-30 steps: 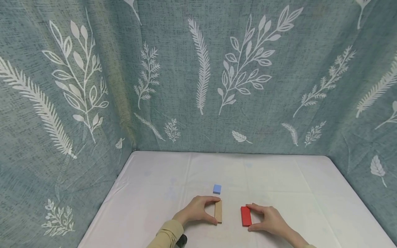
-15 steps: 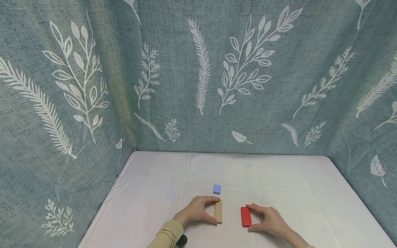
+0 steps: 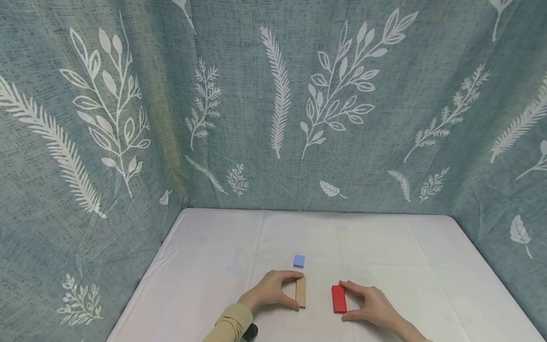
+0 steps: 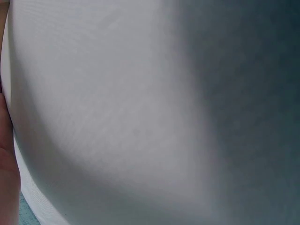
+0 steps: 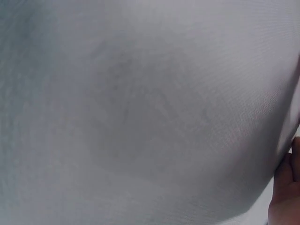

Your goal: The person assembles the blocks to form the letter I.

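Note:
In the head view my left hand pinches a plain wooden block lengthwise, thumb at its near end and fingers at its far end. To the right, my right hand grips a red block by its two ends in the same manner. Both blocks stand apart with a strip of tablecloth between them. Just beyond the wooden block sits a small blue block, touched by neither hand. Both wrist views show mostly blurred white cloth, with only a sliver of each hand at the edge and no block.
A white cloth covers the table. Behind it and at both sides hangs a blue-green curtain with white leaf prints. Beside the left sleeve lies a partly hidden black object.

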Motion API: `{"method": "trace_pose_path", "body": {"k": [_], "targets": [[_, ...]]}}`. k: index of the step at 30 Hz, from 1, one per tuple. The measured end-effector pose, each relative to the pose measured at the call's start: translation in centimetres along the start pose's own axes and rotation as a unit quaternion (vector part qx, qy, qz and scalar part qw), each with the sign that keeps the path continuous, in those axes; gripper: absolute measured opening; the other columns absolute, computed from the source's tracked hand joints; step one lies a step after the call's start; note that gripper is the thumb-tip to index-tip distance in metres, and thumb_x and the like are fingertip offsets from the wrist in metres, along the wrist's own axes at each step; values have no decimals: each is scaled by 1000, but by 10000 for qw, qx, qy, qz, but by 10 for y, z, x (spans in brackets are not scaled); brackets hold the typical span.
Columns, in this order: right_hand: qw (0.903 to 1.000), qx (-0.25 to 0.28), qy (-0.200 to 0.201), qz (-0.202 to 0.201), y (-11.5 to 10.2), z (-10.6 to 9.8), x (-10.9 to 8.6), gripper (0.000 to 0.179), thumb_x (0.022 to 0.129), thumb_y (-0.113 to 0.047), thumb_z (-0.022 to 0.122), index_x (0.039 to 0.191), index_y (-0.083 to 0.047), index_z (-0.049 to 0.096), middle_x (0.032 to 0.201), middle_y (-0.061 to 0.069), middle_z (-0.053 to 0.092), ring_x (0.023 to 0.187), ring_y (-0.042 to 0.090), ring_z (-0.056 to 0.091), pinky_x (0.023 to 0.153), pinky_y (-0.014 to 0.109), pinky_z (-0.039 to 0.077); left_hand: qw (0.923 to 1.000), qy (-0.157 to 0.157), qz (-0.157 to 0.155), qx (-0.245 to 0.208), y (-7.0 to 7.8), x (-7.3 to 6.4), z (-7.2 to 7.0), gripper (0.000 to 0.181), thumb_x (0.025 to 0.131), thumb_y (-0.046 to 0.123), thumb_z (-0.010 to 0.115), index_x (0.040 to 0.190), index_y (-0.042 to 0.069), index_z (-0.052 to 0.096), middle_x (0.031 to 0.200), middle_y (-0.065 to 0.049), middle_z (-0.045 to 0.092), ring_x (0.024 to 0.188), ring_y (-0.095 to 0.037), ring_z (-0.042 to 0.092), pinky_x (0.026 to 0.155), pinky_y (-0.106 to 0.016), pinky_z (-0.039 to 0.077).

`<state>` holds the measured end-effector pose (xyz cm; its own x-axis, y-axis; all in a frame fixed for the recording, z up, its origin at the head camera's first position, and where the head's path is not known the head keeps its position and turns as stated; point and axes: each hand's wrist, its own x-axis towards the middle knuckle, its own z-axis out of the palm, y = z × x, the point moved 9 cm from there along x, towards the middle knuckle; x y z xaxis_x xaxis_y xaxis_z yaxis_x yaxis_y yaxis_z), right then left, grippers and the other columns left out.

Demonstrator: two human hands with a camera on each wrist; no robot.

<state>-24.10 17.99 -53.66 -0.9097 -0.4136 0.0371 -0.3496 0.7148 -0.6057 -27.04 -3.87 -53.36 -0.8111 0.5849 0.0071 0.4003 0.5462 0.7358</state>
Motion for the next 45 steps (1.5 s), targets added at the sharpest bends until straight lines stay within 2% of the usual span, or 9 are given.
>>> {"method": "trace_pose_path", "body": {"k": [12, 18, 23, 26, 31, 34, 38, 45], "targets": [[9999, -10, 102, -37, 1, -1, 0, 81, 63, -57, 78, 130, -15, 59, 127, 2, 64, 120, 29, 57, 95, 37, 53, 10000, -30, -29, -24, -1, 0, 0, 72, 62, 32, 88, 127, 17, 61, 130, 4, 61, 127, -17, 53, 109, -29, 41], [9994, 335, 74, -37, 3, -3, -1, 77, 67, -53, 78, 130, -13, 59, 127, -1, 64, 121, 20, 57, 97, 29, 52, 10000, -7, -26, 34, -2, 0, 0, 73, 62, 33, 88, 127, 17, 61, 130, 3, 62, 127, -17, 53, 110, -29, 41], [9990, 418, 117, -141, 1, -9, -2, 72, 71, -48, 77, 129, -10, 59, 126, 3, 64, 119, 15, 58, 94, 29, 54, 10000, 7, -38, 21, -2, -1, -1, 73, 61, 32, 88, 127, 16, 61, 130, 3, 62, 127, -18, 53, 110, -29, 41], [9970, 749, 87, -181, -2, -12, -2, 67, 73, -43, 78, 127, -8, 60, 125, 7, 65, 118, 12, 59, 93, 31, 54, 10000, 10, -39, -2, -2, -1, -1, 73, 61, 32, 88, 127, 17, 61, 130, 3, 62, 127, -18, 53, 110, -30, 41], [9896, 1422, -193, -88, -5, -9, 1, 58, 76, -35, 77, 124, -4, 63, 123, 12, 65, 115, 5, 60, 93, 34, 54, 10000, 9, -14, -44, -2, -1, -1, 72, 62, 32, 88, 127, 16, 61, 130, 3, 62, 127, -18, 53, 110, -29, 41], [9872, 1565, -308, 21, -5, -4, 2, 55, 77, -34, 77, 122, -3, 64, 121, 12, 66, 114, 13, 62, 92, 34, 54, 10000, 8, -9, -69, -3, 0, 0, 72, 62, 32, 88, 127, 16, 61, 130, 3, 62, 127, -18, 53, 110, -29, 41], [9897, 1397, -257, 183, -4, -1, 1, 53, 76, -37, 77, 118, -6, 67, 116, 9, 69, 111, 22, 63, 89, 30, 56, 10000, 24, 13, -81, -4, 0, 1, 72, 62, 32, 88, 127, 17, 61, 130, 3, 62, 126, -17, 53, 110, -28, 41], [9928, 1119, -78, 423, -1, 0, -3, 49, 75, -40, 78, 116, -15, 69, 114, 6, 70, 110, 28, 63, 86, 24, 56, 10000, 54, 36, -55, -4, 0, 1, 73, 61, 33, 88, 127, 17, 61, 130, 3, 62, 126, -17, 53, 109, -28, 41]]}}
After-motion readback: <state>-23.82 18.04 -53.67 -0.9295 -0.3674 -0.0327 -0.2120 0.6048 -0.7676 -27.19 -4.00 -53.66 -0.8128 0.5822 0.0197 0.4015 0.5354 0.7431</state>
